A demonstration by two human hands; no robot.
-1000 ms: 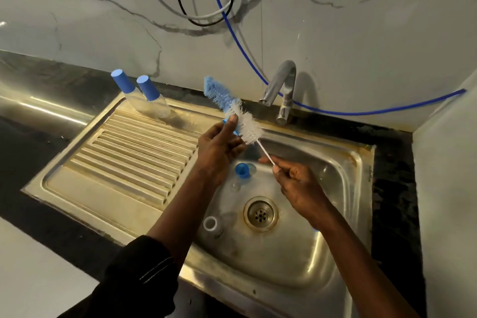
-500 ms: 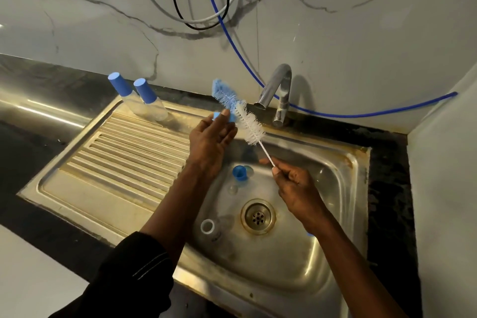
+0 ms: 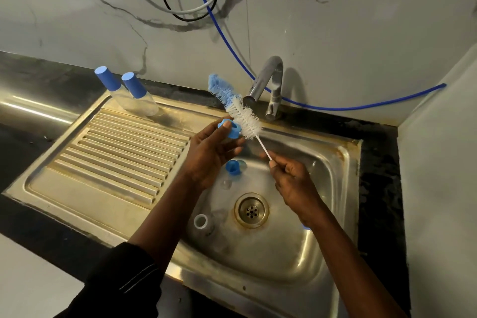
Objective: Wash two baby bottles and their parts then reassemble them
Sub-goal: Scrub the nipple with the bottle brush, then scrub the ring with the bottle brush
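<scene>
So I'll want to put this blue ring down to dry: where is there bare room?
The ribbed drainboard is bare in front of the two bottles, down to its flat near strip. In the basin, the floor nearer than the drain is free. Left of it lie a blue part, a clear piece and a white ring: crowded.

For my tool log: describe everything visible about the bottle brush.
The bottle brush is long and slim: a thin white stem, a stretch of white bristles, then a fluffy blue tip. It is held in the air over the sink, slanted, blue tip up toward the wall, near the tap. The right hand pinches the stem's lower end. The white bristles touch the blue screw ring held by the left hand. Wetness cannot be told.
</scene>
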